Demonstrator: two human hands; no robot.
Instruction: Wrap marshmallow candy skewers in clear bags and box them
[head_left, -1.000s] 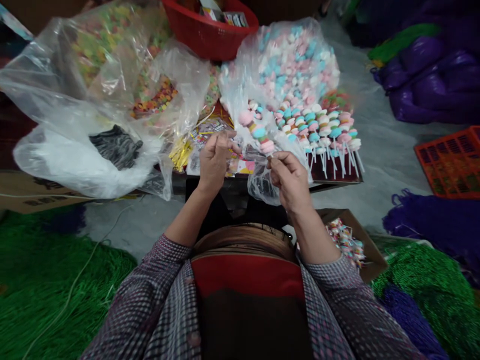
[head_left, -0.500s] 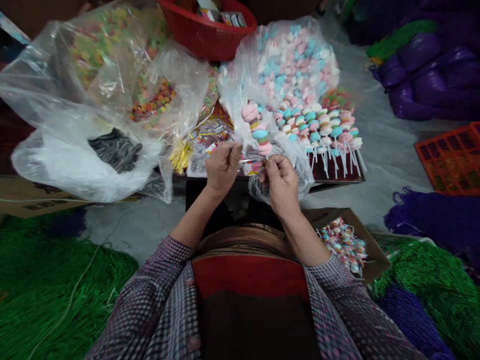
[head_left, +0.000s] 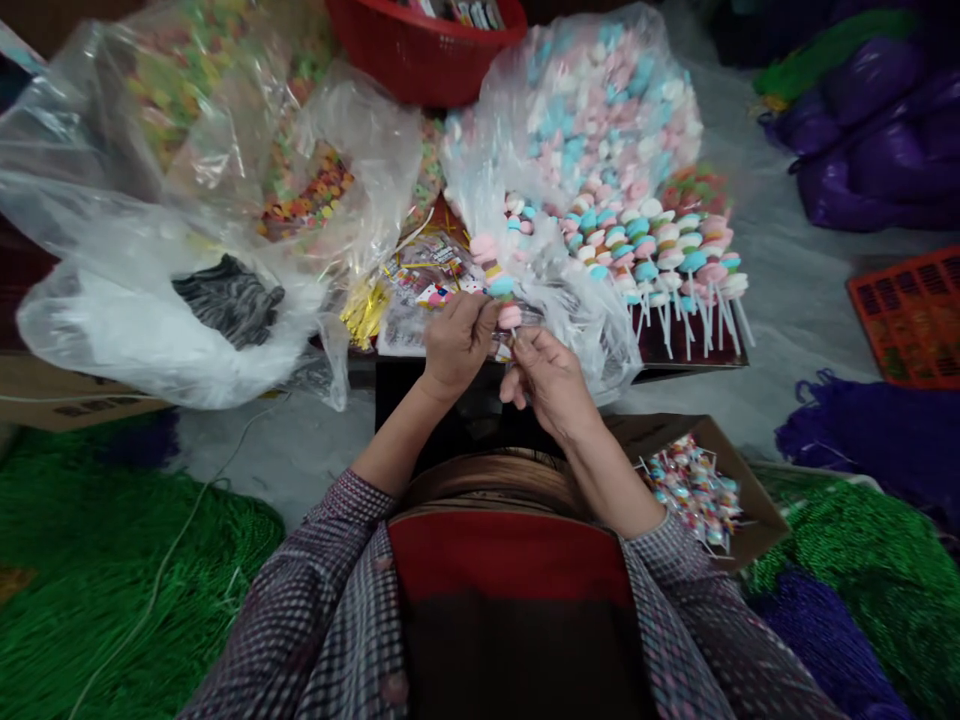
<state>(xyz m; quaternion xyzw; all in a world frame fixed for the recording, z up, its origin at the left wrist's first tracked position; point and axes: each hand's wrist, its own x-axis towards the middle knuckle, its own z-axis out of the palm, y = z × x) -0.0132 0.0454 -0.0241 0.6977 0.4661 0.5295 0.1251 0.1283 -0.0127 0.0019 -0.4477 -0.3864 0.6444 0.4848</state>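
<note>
A marshmallow skewer [head_left: 491,268] in pink, yellow and blue stands tilted between my hands. My right hand [head_left: 553,382] pinches its white stick just under the lowest pink piece. Closed beside that piece, my left hand [head_left: 459,342] grips the edge of a clear printed candy bag, mostly hidden behind the fingers. Beneath and beyond the hands lies a pile of flat printed bags [head_left: 420,262]. Gold twist ties [head_left: 365,312] lie in a bunch left of it. Several finished-looking skewers [head_left: 667,250] rest in a row on the right, sticks toward me.
Big clear sacks hold marshmallows [head_left: 600,110] and gummy rings [head_left: 307,195]. A red basket [head_left: 427,60] stands at the back. Low on my right, a carton [head_left: 757,530] contains wrapped skewers. Green strands [head_left: 150,560] cover the floor at left; an orange crate [head_left: 911,315] sits at far right.
My hands have come closer together, and the skewer has dropped lower and to the left between them. My right fingers have spread slightly below the stick. The view has shifted a little.
</note>
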